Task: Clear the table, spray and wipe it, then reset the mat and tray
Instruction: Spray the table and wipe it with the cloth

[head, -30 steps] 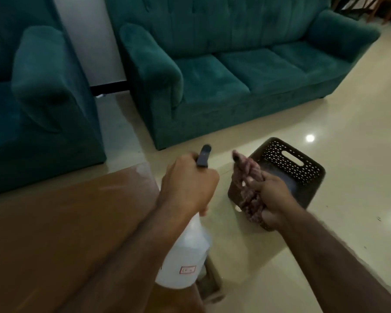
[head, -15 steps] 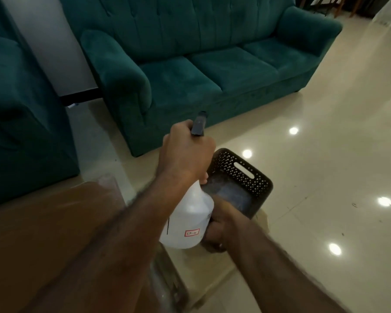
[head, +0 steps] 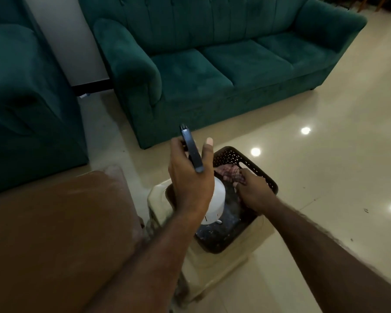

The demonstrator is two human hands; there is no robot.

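Observation:
A white spray bottle [head: 218, 201] with a dark trigger head [head: 191, 150] stands low inside a dark perforated basket [head: 265, 179]. My left hand [head: 190, 179] wraps its neck from above, thumb raised beside the trigger head. My right hand [head: 251, 193] is down in the basket, closed on a crumpled pink patterned cloth [head: 227, 172] that lies against the far wall. The brown wooden table [head: 54, 233] fills the lower left, with nothing on the part I can see.
The basket rests on a beige plastic stool [head: 224, 269] just right of the table's edge. A teal sofa [head: 212, 64] stands ahead and a teal armchair [head: 20, 98] at left. Glossy cream floor [head: 325, 177] spreads to the right.
Both hands have gone down into the basket. The bottle has dropped from above the table edge into the basket, and the cloth went in with my right hand.

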